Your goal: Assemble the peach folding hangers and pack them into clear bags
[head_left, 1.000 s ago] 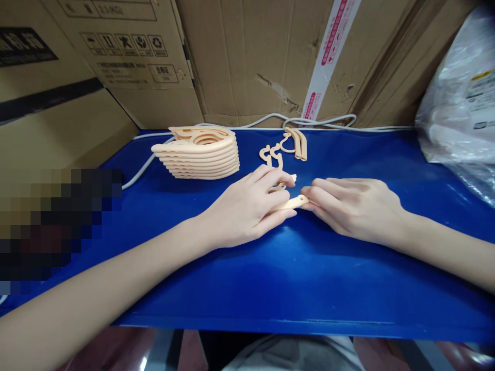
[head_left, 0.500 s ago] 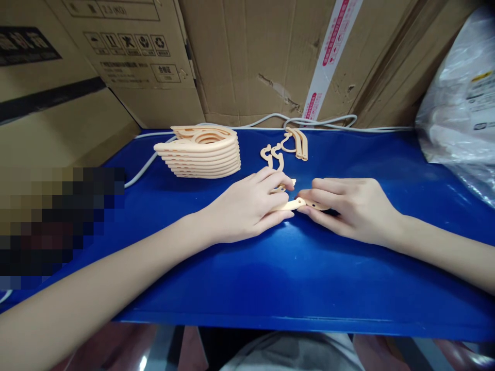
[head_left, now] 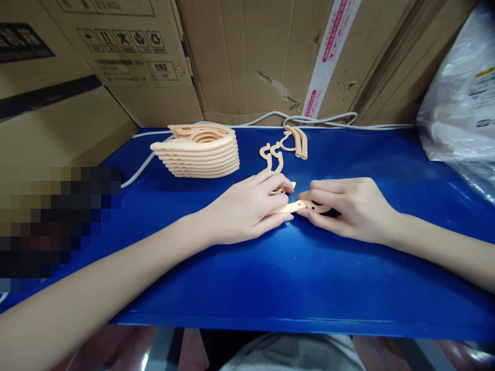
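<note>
A cream straight piece [head_left: 291,207] with a hole near its tip meets a cream curved piece [head_left: 320,209], end to end or slightly overlapping, between the two hands just above the counter [head_left: 270,288]; whether they are locked together cannot be told. The left hand [head_left: 251,208] pinches the straight piece between thumb and fingers, while the right hand [head_left: 344,206] grips the curved piece near the meeting point, fingertips almost over it.

What has just changed is the right hand's hold: a second ago its fingers hid most of the curved piece, and now the bend and a dark hole show below them. I take this to mean that the work in hand is at the joint between these two parts. Against the frame half a second ago, hardly anything differs; both hands keep their grasp, with only a slight shift of the view.

Under the left fingers another cream part [head_left: 280,191] peeks out, mostly hidden. Beyond lie loose hooks [head_left: 279,161] and paired slats [head_left: 301,144], and to their left a neat stack of hangers [head_left: 201,165], all unchanged. A pale cable [head_left: 147,166] runs behind, before cardboard boxes [head_left: 232,56].
</note>
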### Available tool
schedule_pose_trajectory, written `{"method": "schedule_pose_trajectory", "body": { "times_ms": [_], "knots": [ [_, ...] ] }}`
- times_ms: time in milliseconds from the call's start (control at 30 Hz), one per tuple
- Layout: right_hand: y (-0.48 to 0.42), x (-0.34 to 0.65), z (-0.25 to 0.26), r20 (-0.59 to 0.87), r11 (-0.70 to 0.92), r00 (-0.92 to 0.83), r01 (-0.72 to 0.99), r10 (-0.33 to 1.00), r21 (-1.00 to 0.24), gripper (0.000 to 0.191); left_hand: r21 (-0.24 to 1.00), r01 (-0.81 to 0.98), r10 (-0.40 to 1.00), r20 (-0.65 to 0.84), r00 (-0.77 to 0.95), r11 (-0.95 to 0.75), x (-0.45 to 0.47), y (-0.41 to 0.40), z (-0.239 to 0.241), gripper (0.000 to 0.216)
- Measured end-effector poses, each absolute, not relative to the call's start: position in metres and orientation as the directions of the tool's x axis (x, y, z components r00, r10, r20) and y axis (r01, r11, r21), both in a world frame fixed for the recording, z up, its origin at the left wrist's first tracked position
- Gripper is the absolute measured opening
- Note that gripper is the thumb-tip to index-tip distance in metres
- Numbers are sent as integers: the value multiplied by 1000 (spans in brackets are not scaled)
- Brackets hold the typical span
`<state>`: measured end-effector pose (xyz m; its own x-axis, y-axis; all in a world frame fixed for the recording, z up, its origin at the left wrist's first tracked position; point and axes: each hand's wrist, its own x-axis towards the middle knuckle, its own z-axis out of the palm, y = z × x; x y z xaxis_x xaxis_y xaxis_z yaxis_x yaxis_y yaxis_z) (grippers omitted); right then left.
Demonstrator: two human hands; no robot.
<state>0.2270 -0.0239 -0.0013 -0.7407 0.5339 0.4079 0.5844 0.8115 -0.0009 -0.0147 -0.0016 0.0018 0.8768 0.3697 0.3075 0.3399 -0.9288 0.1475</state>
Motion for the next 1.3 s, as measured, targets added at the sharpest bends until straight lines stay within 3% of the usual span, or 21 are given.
{"method": "schedule_pose_trajectory", "body": {
  "times_ms": [667,933,1300],
  "knots": [
    [-25,227,-2,395,807,-715,574,577,-139,24,158,348,380,285,880,-924,-13,-6,3,28],
    [-27,226,0,405,809,-721,581,563,-90,27,163,354,387,261,885,-921,-12,-6,2,28],
    [-26,226,-1,379,815,-733,568,565,-117,29,192,366,407,261,875,-911,-11,-6,3,28]
  ]
}}
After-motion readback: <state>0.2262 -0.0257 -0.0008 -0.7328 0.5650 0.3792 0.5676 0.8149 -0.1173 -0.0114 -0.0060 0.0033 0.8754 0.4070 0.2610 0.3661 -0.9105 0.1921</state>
